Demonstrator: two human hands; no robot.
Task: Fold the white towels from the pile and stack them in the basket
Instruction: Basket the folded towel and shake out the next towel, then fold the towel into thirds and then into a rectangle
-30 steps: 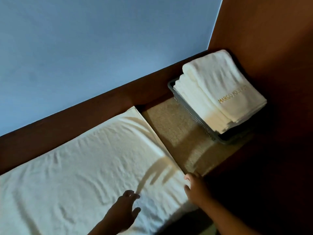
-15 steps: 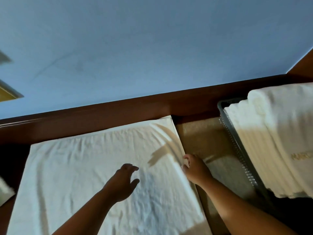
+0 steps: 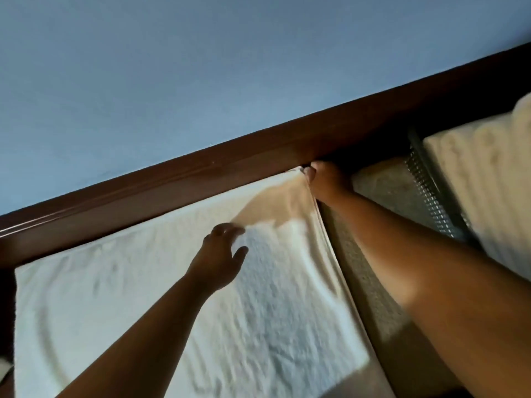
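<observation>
- Towel (image 3: 178,320): white, spread flat on the surface, far edge along the dark wood rail (image 3: 201,182), wrinkles across it.
- R hand (image 3: 323,182): at towel's far-right corner, next to the rail; fingers closed, pinching the corner edge, cloth pulled up a bit there w/ a fold running down the right side.
- L hand (image 3: 221,257): over towel's mid-upper part, fingers spread & loose, holding nothing; can't tell if palm touches the cloth (motion blur).
- Both forearms reach in from the bottom, R one crossing the bare beige surface (image 3: 382,182) beside the towel.
- Basket (image 3: 431,196): grey mesh, at far right, apart from the spread towel w/ the beige strip between.
- Folded towels (image 3: 488,173): white stack in the basket, rising above its rim, partly cut off by frame edge.
- Blue wall (image 3: 230,67) behind the rail.
</observation>
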